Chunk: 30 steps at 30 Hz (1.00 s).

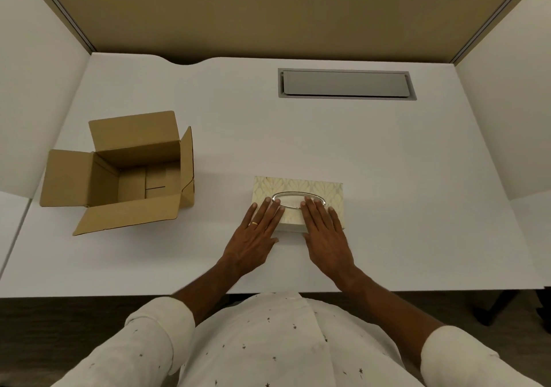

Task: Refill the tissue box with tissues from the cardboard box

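A cream patterned tissue box (pixel 310 188) with an oval opening on top lies in the middle of the white desk. My left hand (pixel 256 234) rests flat on its near left part, fingers stretched to the oval's rim. My right hand (pixel 326 231) lies flat on its near right part in the same way. Neither hand grips anything. To the left stands a brown cardboard box (pixel 134 172) with its flaps open; its inside looks bare, with only the cardboard floor showing. No loose tissues show anywhere.
The white desk (pixel 387 177) has a grey cable hatch (pixel 346 84) at the back right. White side panels and a tan back partition enclose it. The desk's front edge runs just before my body.
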Tool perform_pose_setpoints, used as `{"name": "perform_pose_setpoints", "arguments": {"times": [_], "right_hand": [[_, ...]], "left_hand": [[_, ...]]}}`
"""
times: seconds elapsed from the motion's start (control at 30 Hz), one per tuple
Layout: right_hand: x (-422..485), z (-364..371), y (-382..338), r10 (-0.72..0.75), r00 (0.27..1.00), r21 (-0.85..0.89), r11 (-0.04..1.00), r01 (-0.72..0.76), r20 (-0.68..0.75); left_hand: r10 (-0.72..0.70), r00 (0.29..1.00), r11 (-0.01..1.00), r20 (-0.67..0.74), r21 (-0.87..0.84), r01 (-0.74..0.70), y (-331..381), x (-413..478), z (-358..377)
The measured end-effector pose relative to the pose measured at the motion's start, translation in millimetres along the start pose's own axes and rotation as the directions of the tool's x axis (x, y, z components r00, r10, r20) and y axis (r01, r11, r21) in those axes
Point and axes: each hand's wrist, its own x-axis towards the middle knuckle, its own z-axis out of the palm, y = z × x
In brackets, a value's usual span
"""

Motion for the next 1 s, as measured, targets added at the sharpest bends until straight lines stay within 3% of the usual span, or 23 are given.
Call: {"name": "perform_pose_setpoints", "arguments": {"times": [0.2,0.7,1.0], "right_hand": [[-28,11,19,0.119,0.993,0.013,0.993,-0.119,-0.018],[-30,7,14,0.163,0.986,0.053,0.985,-0.162,-0.033],[19,-50,0,0.258,0.945,0.122,0.964,-0.237,-0.203]], "left_hand": [[-0.050,0.999,0.998,-0.002,-0.042,0.050,12,-5,1],[-0.100,0.995,0.989,0.029,-0.108,0.102,23,-4,-14],[-0.109,0.993,0.985,-0.039,-0.140,0.103,-15,27,-74]]}}
